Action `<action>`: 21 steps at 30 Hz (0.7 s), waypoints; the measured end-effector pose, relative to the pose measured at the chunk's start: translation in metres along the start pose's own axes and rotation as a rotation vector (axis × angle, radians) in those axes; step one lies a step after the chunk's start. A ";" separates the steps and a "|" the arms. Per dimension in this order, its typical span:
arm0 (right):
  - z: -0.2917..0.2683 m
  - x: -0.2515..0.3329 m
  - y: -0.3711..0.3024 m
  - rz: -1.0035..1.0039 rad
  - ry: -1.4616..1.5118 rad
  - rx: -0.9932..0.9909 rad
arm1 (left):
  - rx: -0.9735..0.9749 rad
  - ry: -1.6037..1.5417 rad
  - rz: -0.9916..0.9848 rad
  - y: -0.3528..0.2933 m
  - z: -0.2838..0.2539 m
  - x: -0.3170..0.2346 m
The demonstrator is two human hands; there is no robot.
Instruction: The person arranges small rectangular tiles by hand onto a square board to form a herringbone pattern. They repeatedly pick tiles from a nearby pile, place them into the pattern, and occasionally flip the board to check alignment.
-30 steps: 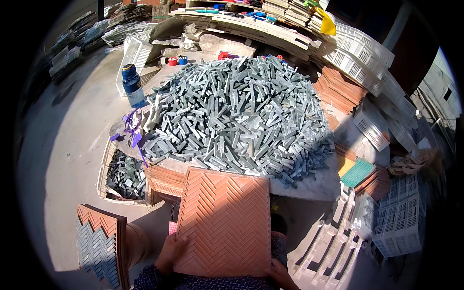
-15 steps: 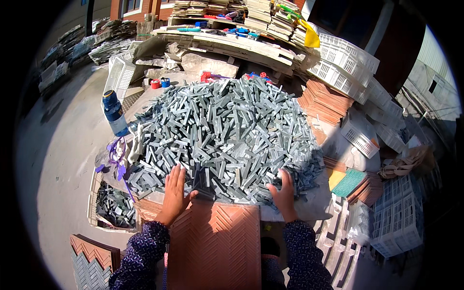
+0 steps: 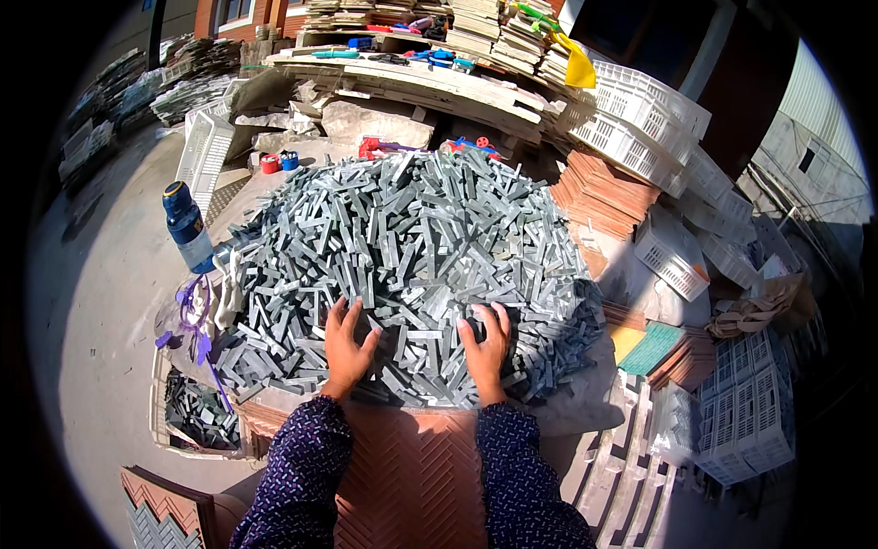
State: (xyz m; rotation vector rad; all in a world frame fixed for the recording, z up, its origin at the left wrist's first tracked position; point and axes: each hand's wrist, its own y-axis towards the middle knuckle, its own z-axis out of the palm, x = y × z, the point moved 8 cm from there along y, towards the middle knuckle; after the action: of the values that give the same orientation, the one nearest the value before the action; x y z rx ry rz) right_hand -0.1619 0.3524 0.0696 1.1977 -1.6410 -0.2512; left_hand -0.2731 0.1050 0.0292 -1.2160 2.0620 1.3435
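A broad heap of narrow grey stone strips (image 3: 421,229) covers the work surface in front of me. At its near edge my left hand (image 3: 347,348) lies on the strips, fingers spread. My right hand (image 3: 486,346) rests a short way to the right, its fingers also apart and slightly bent. Neither hand shows a strip in its grip. Between my forearms sits a reddish-brown tray with a herringbone pattern of grooves (image 3: 412,476), its far edge against the heap. No strips show in its visible grooves.
A blue bottle (image 3: 187,227) stands left of the heap, near white gloves (image 3: 226,288) and a purple cord (image 3: 192,306). Below them is a crate of dark pieces (image 3: 157,416). Stacked brown trays (image 3: 604,197) and white plastic crates (image 3: 631,114) stand at the right.
My right hand has moved left, closer to my left hand. My left hand has shifted slightly right and its fingers have spread. The view has shifted a little.
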 end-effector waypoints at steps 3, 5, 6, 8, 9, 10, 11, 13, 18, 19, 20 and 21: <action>0.008 0.037 -0.014 -0.128 0.076 0.091 | 0.174 -0.169 0.100 -0.012 0.002 -0.037; 0.015 0.057 -0.022 -0.143 0.183 0.211 | 0.273 -0.139 0.160 -0.018 0.005 -0.046; 0.012 0.071 -0.022 -0.165 0.208 0.286 | 0.220 -0.093 0.178 -0.017 -0.004 -0.049; 0.001 0.064 -0.018 -0.185 0.111 0.242 | 0.106 -0.006 0.210 -0.012 -0.019 -0.051; -0.007 0.052 -0.009 -0.182 -0.044 0.212 | -0.005 0.013 0.194 -0.005 -0.022 -0.043; -0.011 0.033 0.002 -0.104 -0.098 0.174 | -0.002 0.036 0.155 0.006 -0.021 -0.036; -0.001 0.011 0.004 -0.037 -0.208 0.219 | -0.030 0.122 0.136 0.014 -0.028 -0.031; 0.014 -0.014 0.004 -0.001 -0.414 0.251 | 0.047 0.247 0.082 0.020 -0.006 -0.013; 0.035 0.001 -0.014 -0.066 -0.158 0.197 | 0.119 0.171 0.074 0.003 0.005 -0.010; 0.034 0.000 -0.017 -0.063 -0.069 0.194 | 0.137 0.105 0.085 0.003 0.005 -0.016; 0.032 -0.001 -0.020 -0.062 0.019 0.191 | 0.094 0.085 0.145 0.000 0.004 -0.024; 0.036 0.012 -0.026 -0.050 0.135 0.229 | 0.146 -0.009 0.125 -0.003 0.001 -0.025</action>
State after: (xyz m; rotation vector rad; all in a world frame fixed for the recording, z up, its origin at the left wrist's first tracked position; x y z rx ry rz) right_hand -0.1758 0.3170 0.0445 1.3978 -1.5532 -0.0122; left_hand -0.2571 0.1170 0.0447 -1.0323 2.2192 1.2239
